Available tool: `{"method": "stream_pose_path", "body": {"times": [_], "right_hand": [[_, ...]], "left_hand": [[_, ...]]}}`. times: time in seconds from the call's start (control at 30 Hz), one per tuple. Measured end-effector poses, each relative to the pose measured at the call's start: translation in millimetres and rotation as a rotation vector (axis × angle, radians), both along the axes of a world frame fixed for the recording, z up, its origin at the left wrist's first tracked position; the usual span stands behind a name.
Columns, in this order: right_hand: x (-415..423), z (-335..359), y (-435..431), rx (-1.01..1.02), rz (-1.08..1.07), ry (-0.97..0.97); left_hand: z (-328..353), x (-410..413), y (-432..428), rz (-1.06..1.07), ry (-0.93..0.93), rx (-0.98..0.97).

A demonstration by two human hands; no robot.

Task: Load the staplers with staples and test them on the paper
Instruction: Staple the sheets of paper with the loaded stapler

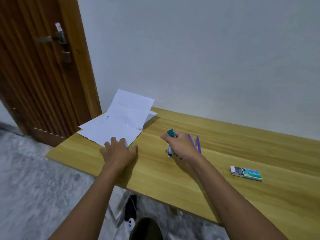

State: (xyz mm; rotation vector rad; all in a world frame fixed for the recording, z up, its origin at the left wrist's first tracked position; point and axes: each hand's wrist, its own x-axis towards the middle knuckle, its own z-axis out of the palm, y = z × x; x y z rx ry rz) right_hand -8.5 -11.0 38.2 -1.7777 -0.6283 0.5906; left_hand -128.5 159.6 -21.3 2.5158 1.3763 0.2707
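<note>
White sheets of paper [119, 123] lie at the far left corner of the wooden table [225, 153], some leaning against the wall. My left hand [119, 151] lies flat with fingers spread, its fingertips on the near edge of the paper. My right hand [181, 145] grips a teal stapler [171, 133] upright, mid-table. A purple stapler [197, 142] lies just behind that hand, mostly hidden. A small staple box [246, 173] with its white tray slid partly out rests to the right.
The table stands against a plain white wall. A brown wooden door [38, 66] is at the left. Grey marbled floor lies below the table's front edge, with dark items [130, 212] under it.
</note>
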Motion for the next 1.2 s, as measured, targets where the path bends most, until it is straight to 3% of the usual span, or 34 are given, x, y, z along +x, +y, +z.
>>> {"method": "stream_pose_path", "body": {"times": [0.13,0.43,0.53,0.63,0.77,0.93,1.07,1.2], "right_hand": [[14.3,7.0,49.6,-0.077,0.022,-0.044],[38.1,-3.2,143.0,-0.021,-0.148,0.052],[32.9,-8.9,148.7,0.016,-0.138,-0.068],[21.1,-19.0,141.2,0.030,-0.023,-0.266],[6.1,-31.6,122.8,-0.175,0.221,-0.613],[-1.9,-35.5,119.4,-0.391,0.536,-0.870],[6.4,-30.8,121.2,-0.393,0.603,-0.681],[18.6,-30.0,127.1,-0.260,0.370,-0.574]], "left_hand": [[-16.2,-6.2,-3.7,0.001,-0.094,0.182],[-17.4,-7.8,-1.3,0.004,-0.179,0.191],[-17.5,-6.5,-0.3,0.020,-0.291,0.125],[-14.9,-8.1,0.0,0.150,-0.596,-0.042],[-5.5,-13.0,0.2,0.314,-0.924,-0.175],[-1.1,-13.6,1.6,0.427,-1.105,-0.200],[-7.1,-13.0,3.9,0.437,-0.956,-0.105],[-15.7,-8.6,5.5,0.383,-0.759,-0.059]]}}
